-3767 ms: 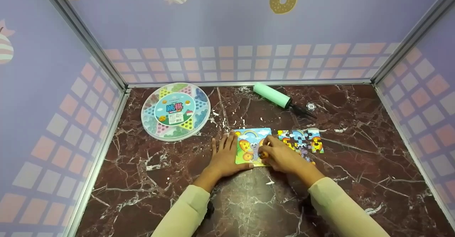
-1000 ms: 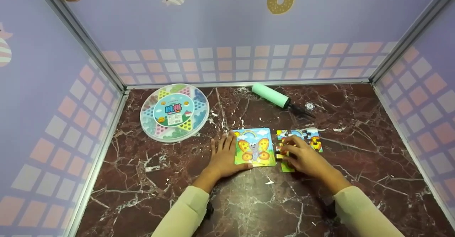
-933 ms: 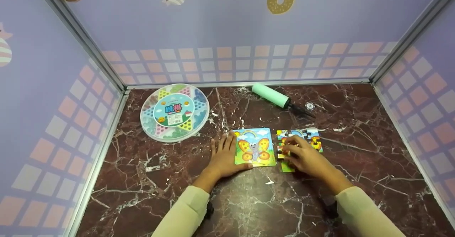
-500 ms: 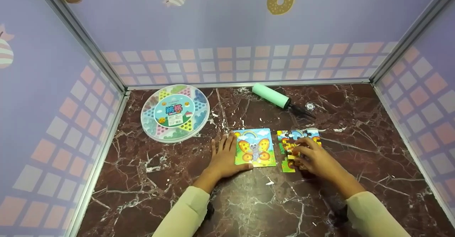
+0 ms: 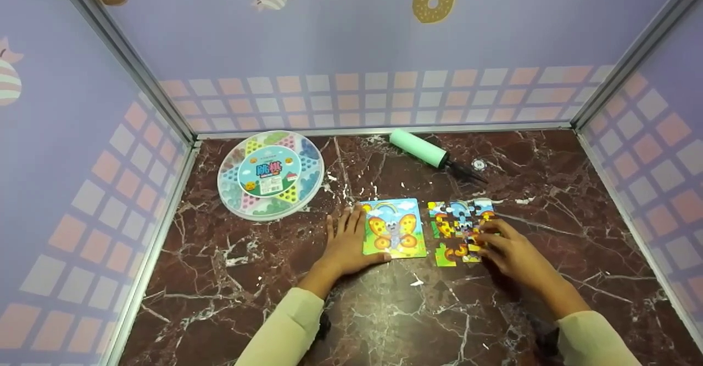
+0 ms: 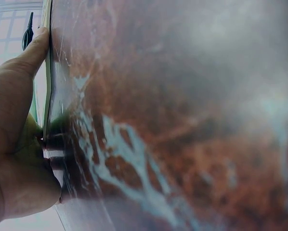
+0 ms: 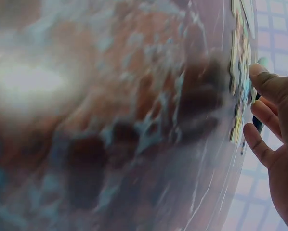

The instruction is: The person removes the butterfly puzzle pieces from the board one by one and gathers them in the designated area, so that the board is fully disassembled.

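A square picture board (image 5: 394,227) with a butterfly and rainbow lies on the table. My left hand (image 5: 347,250) rests flat at its left side, fingers straight along that edge and thumb on the lower edge; the left wrist view shows the thumb (image 6: 35,48) against the board's thin side. Right of the board lies a group of jigsaw pieces (image 5: 456,228) showing the same kind of picture, with gaps between some. My right hand (image 5: 508,248) is at the group's right side, thumb and fingertips pinching an orange puzzle piece (image 5: 484,240), partly hidden by the fingers.
A round Chinese checkers box (image 5: 270,175) lies at the back left. Behind the pieces are a mint green hand pump (image 5: 420,147) with a black nozzle and a small round chip (image 5: 479,164). Purple panels (image 5: 351,42) wall in the marble-patterned table (image 5: 395,311). White scraps are scattered about.
My right hand has moved from the board to the left part of the pieces, then rightward across them to their right side, uncovering the middle. My left hand has stayed in place.
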`<move>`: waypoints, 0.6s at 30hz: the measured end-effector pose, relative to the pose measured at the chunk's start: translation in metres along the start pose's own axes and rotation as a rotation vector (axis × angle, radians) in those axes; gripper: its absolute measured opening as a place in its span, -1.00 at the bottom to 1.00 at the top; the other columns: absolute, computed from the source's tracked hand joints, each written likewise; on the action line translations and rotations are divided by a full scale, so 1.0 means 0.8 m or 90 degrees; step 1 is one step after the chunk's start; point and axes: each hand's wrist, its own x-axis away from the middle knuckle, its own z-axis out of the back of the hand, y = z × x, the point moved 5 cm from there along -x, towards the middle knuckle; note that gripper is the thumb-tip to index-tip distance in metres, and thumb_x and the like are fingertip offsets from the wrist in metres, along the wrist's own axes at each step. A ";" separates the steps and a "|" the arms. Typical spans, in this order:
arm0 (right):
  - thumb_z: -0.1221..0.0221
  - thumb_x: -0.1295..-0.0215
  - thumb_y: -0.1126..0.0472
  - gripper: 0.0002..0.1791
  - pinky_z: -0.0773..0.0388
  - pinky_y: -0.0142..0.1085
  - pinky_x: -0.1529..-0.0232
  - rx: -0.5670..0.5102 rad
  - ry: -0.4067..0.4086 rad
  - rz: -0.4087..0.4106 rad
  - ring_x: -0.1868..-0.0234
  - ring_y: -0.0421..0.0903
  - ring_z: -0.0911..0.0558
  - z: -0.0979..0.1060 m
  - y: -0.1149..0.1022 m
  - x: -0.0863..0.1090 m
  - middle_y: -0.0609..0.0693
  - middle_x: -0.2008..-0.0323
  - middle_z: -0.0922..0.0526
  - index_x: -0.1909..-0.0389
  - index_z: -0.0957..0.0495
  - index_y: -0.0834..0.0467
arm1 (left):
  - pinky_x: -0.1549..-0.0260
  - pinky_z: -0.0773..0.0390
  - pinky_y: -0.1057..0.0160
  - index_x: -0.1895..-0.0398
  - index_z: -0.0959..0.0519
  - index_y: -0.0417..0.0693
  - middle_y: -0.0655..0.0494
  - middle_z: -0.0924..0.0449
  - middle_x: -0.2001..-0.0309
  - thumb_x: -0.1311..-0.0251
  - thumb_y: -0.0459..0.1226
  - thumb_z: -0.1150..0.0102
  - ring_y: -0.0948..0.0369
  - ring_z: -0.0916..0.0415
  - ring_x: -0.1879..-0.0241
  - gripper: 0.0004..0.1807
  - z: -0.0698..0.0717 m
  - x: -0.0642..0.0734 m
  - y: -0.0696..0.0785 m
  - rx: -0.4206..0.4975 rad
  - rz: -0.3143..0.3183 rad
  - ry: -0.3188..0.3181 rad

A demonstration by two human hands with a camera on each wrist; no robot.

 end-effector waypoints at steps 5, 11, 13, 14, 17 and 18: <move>-0.63 -0.07 0.46 -0.64 -0.79 -0.26 0.12 0.005 0.025 0.017 0.05 0.09 -0.80 0.006 0.008 0.016 0.24 -0.04 -0.71 0.08 -0.85 0.23 | -0.71 0.38 -0.50 -0.83 0.05 -0.19 -0.15 0.24 -0.85 -0.25 0.47 -0.32 -0.24 0.25 -0.83 0.40 -0.001 0.000 -0.001 0.000 0.003 -0.004; -0.65 -0.02 0.45 -0.61 -0.72 -0.44 0.01 0.001 0.035 0.022 0.06 0.09 -0.81 0.011 0.013 0.032 0.21 -0.02 -0.73 0.09 -0.86 0.21 | -0.71 0.39 -0.49 -0.83 0.06 -0.19 -0.14 0.23 -0.86 -0.25 0.49 -0.29 -0.22 0.24 -0.83 0.40 -0.002 0.001 -0.001 0.002 0.005 -0.011; -0.65 -0.02 0.45 -0.61 -0.74 -0.40 0.00 0.001 0.033 0.021 0.06 0.08 -0.81 0.012 0.013 0.034 0.20 -0.02 -0.74 0.08 -0.86 0.20 | -0.71 0.39 -0.48 -0.83 0.06 -0.19 -0.13 0.23 -0.86 -0.24 0.49 -0.30 -0.22 0.24 -0.83 0.40 0.000 0.001 0.000 0.004 0.006 -0.010; -0.65 -0.03 0.45 -0.61 -0.75 -0.37 0.01 0.001 0.030 0.019 0.06 0.08 -0.81 0.012 0.014 0.035 0.20 -0.02 -0.74 0.08 -0.86 0.19 | -0.71 0.39 -0.49 -0.83 0.06 -0.18 -0.12 0.22 -0.86 -0.24 0.50 -0.30 -0.22 0.24 -0.83 0.41 0.001 0.001 0.000 0.006 0.007 -0.009; -0.63 -0.06 0.44 -0.62 -0.78 -0.26 0.03 0.005 0.021 0.013 0.07 0.05 -0.82 0.012 0.015 0.037 0.17 -0.02 -0.74 0.07 -0.86 0.17 | -0.71 0.38 -0.49 -0.83 0.06 -0.18 -0.13 0.21 -0.85 -0.23 0.48 -0.31 -0.23 0.23 -0.83 0.41 0.001 0.001 0.001 0.005 0.006 -0.007; -0.63 -0.08 0.43 -0.63 -0.78 -0.24 0.04 0.007 0.016 0.010 0.07 0.04 -0.82 0.012 0.016 0.037 0.16 -0.03 -0.74 0.07 -0.86 0.16 | -0.71 0.38 -0.49 -0.83 0.06 -0.19 -0.14 0.20 -0.85 -0.23 0.48 -0.33 -0.23 0.23 -0.83 0.41 0.001 0.000 0.001 0.004 0.005 -0.007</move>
